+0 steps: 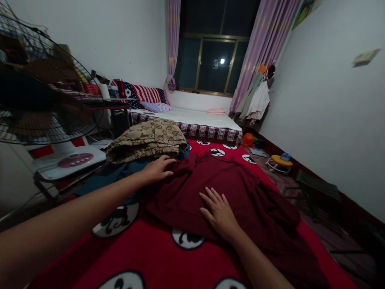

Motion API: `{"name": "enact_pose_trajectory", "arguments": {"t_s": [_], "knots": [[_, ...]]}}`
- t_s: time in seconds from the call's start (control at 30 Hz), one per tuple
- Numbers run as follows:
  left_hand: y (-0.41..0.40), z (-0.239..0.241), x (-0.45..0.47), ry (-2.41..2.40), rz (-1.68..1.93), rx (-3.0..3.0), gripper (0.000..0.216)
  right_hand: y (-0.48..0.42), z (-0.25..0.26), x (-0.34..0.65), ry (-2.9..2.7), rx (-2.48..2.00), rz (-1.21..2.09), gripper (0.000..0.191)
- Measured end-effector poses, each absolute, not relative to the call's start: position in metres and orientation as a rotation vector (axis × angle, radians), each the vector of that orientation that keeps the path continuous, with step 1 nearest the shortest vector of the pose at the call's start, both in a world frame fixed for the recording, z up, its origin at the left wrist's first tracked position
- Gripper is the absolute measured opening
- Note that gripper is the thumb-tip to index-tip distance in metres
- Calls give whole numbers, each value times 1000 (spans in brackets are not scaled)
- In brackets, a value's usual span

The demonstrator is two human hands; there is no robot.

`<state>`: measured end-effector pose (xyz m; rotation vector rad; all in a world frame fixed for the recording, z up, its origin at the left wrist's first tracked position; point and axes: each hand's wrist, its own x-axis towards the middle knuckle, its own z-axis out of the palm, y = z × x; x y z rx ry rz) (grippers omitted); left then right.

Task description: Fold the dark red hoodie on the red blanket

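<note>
A maroon long-sleeved garment (204,184) lies spread over the red blanket (156,257), with a few creases and one sleeve bunched at the right. My right hand (219,214) rests flat on its middle, fingers apart. At the garment's left edge is my left hand (159,168), thumb and fingers apart; whether the fingertips press on the cloth I cannot tell. Just beyond that hand, a folded tan patterned garment (147,138) sits on top of dark teal clothing (120,172).
A large fan (45,88) stands close at the left. Behind the blanket is a bed (192,116) under the window. On the right floor are a yellow stool (280,161) and a dark folding stool (319,186). Clothes (258,100) hang by the curtain.
</note>
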<state>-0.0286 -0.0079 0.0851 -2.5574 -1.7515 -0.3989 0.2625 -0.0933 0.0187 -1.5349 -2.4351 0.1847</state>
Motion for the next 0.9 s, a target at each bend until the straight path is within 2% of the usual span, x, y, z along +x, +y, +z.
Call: {"name": "enact_pose_trajectory", "arguments": {"t_s": [0.13, 0.27, 0.43, 0.5, 0.63, 0.7, 0.9], "knots": [[-18, 95, -20, -1628, -215, -2517, 34, -93, 16, 262, -2412, -1520, 189, 49], [-20, 95, -13, -1298, -113, -2452, 18, -93, 14, 263, -2397, -1504, 188, 48], [-19, 93, -9, -1045, -140, -2532, 17, -94, 15, 263, -2381, -1500, 193, 47], [-17, 98, -9, -1228, -267, -2546, 18, -94, 16, 263, -2376, -1496, 197, 47], [-1, 117, -15, -1909, -871, -2304, 16, -95, 17, 263, -2366, -1490, 201, 47], [11, 124, -21, -2090, -1068, -2139, 17, -95, 17, 263, -2362, -1490, 206, 46], [26, 137, -33, -2217, -1204, -1940, 19, -96, 19, 263, -2344, -1478, 233, 46]]}}
